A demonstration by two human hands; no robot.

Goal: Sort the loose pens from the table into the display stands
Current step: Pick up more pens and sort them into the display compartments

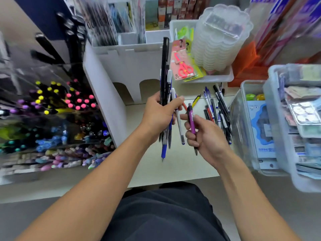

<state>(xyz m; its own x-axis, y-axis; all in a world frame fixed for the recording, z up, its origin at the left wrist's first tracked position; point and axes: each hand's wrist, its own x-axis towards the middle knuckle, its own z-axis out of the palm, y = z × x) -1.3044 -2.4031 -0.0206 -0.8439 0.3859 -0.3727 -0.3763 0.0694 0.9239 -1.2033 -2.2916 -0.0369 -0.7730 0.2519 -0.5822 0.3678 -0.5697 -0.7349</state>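
Left hand: the left hand (pixel 159 113) is closed around a bundle of pens (pixel 165 94), held roughly upright above the middle of the table (pixel 173 164); tips point down, one long black barrel stands well above the rest.
Right hand: the right hand (pixel 205 134) is closed on a single purple pen (pixel 191 122), clicker end up, just beside the bundle.
Bundle risk: one white pen (pixel 178 117) hangs at a slant at the outer side of the left fist and appears only lightly pinned. Any loosening of the grip to admit the purple pen may let it slide out.
Loose pens: a scattered heap of loose pens (pixel 218 110) lies along the right edge of the table, against a clear storage bin (pixel 243 119). A careless reach may push some under or behind the bin.
Display stands: the tiered display stands (pixel 52 110) sit off the left edge of the table, already densely filled by colour.
Sorting risk: the bundle mixes black, blue and white barrels; inserting them together may put pens in the wrong compartment.
Visibility: the stands are blurred; free slots cannot be identified.
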